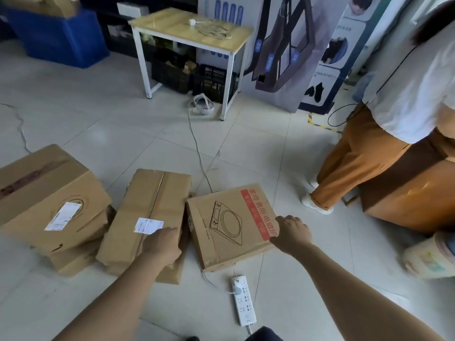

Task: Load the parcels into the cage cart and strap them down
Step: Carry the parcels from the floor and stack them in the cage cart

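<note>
Power strip (243, 301) near; right hand (293, 232) grips printed carton (229, 225) edge, left hand (162, 244) grip unclear; stiff, probably weighty, take opposite sides.

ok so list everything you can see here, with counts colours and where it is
labelled boxes: two on top, brown, floor left and middle, more cardboard under each
cooker box: one, brown with red stripe, floor centre
taped box: one, brown, far right
power strip: one, white, floor near bottom
table: one, wood top, white legs, back centre
cable: one, white, on table
crates: two, black, under table
bin: one, blue, back left
headset: one, white, floor by table leg
other person: one, white top, tan trousers, right
left hand: one, on the middle labelled box's edge, fingers hidden
right hand: one, grips cooker box right edge
</note>
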Demonstrator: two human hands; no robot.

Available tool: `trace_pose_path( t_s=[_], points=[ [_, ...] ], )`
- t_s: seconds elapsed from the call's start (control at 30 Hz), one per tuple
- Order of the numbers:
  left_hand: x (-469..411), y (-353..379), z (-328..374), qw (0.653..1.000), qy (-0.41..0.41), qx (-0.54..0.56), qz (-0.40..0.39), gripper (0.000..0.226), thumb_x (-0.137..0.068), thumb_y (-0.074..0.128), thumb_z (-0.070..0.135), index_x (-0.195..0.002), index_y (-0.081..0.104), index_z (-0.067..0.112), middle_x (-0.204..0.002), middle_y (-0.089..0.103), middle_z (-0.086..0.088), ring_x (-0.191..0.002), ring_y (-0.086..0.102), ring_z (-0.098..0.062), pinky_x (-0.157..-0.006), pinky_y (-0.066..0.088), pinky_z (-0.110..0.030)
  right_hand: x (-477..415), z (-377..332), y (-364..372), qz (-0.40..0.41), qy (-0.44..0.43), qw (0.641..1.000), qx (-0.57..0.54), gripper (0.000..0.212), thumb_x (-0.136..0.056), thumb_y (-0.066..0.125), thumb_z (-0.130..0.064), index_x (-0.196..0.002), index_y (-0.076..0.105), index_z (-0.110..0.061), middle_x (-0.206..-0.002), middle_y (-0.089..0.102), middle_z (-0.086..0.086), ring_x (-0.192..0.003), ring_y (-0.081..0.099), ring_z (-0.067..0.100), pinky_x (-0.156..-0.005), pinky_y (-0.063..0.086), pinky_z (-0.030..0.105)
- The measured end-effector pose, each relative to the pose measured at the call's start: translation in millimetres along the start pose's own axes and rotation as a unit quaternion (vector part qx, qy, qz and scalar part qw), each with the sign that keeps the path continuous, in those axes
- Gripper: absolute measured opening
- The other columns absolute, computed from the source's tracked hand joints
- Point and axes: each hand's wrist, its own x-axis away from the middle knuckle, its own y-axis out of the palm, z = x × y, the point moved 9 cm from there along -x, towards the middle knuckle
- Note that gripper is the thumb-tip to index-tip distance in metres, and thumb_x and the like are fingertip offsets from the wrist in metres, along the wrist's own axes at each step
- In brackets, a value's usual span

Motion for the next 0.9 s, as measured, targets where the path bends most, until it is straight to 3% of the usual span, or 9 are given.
trace_pose_path(
  t_s=[0.1,0.23,0.33,0.4,0.5,0.63,0.73,0.9],
  points=[
    [-30,9,15,1.0,-0.016,0.01,-0.025,0.018,-0.086,0.051,0.017,-0.104,0.052,0.017,-0.108,0.058,0.002,-0.101,0.058,-0.021,-0.07,0.044,-0.029,-38,23,13,-0.026,0.003,1.0,0.005,0.047,-0.088,0.059,-0.042,-0.13,0.05,-0.023,-0.116,0.057,0.002,-0.111,0.052,0.021,-0.094,0.047,0.034],
    [-77,34,40,0.997,-0.038,0.036,-0.061,0.015,-0.088,0.056,0.029,-0.095,0.047,0.02,-0.108,0.059,0.002,-0.1,0.058,-0.019,-0.071,0.043,-0.03,-97,52,37,-0.07,-0.009,0.997,0.014,0.049,-0.089,0.059,-0.041,-0.133,0.049,-0.024,-0.119,0.056,0.001,-0.115,0.05,0.021,-0.093,0.046,0.033],
    [-112,61,57,0.99,-0.082,0.084,-0.075,0.027,-0.091,0.052,0.034,-0.112,0.055,0.019,-0.117,0.061,0.001,-0.108,0.058,-0.021,-0.078,0.046,-0.032,-146,72,57,-0.102,-0.027,0.994,0.019,0.047,-0.087,0.06,-0.04,-0.131,0.051,-0.025,-0.116,0.057,0.0,-0.114,0.05,0.02,-0.092,0.047,0.033],
    [-131,82,67,0.982,-0.123,0.111,-0.092,0.042,-0.092,0.052,0.037,-0.129,0.051,0.018,-0.129,0.057,-0.001,-0.118,0.055,-0.023,-0.089,0.046,-0.034,-177,87,74,-0.127,-0.039,0.991,0.033,0.046,-0.087,0.06,-0.038,-0.13,0.051,-0.024,-0.116,0.057,0.001,-0.115,0.05,0.021,-0.094,0.047,0.034],
    [-153,115,78,0.967,-0.173,0.141,-0.122,0.051,-0.092,0.056,0.037,-0.136,0.046,0.013,-0.134,0.055,-0.006,-0.123,0.052,-0.025,-0.093,0.044,-0.035,-219,108,99,-0.163,-0.047,0.984,0.06,0.047,-0.089,0.058,-0.037,-0.132,0.049,-0.022,-0.119,0.055,0.003,-0.118,0.048,0.023,-0.096,0.045,0.035],
    [-183,161,84,0.953,-0.212,0.174,-0.128,0.044,-0.093,0.057,0.031,-0.13,0.052,0.007,-0.127,0.059,-0.01,-0.115,0.056,-0.028,-0.083,0.044,-0.033,-269,131,144,-0.194,-0.037,0.978,0.07,0.055,-0.091,0.057,-0.04,-0.14,0.042,-0.019,-0.132,0.052,0.005,-0.127,0.043,0.025,-0.102,0.041,0.037],
    [-212,198,80,0.949,-0.229,0.184,-0.111,0.043,-0.09,0.063,0.027,-0.125,0.053,0.006,-0.113,0.06,-0.008,-0.095,0.056,-0.023,-0.071,0.044,-0.032,-303,142,186,-0.21,-0.02,0.975,0.066,0.058,-0.091,0.058,-0.04,-0.141,0.041,-0.018,-0.135,0.05,0.007,-0.129,0.042,0.025,-0.102,0.039,0.038],
    [-266,275,60,0.941,-0.252,0.215,-0.067,0.05,-0.085,0.066,0.042,-0.119,0.052,0.009,-0.1,0.053,-0.002,-0.09,0.056,-0.022,-0.075,0.053,-0.036,-352,154,264,-0.216,0.021,0.976,0.014,0.055,-0.089,0.06,-0.041,-0.137,0.044,-0.018,-0.127,0.053,0.007,-0.123,0.047,0.026,-0.097,0.043,0.039]
  ],
)
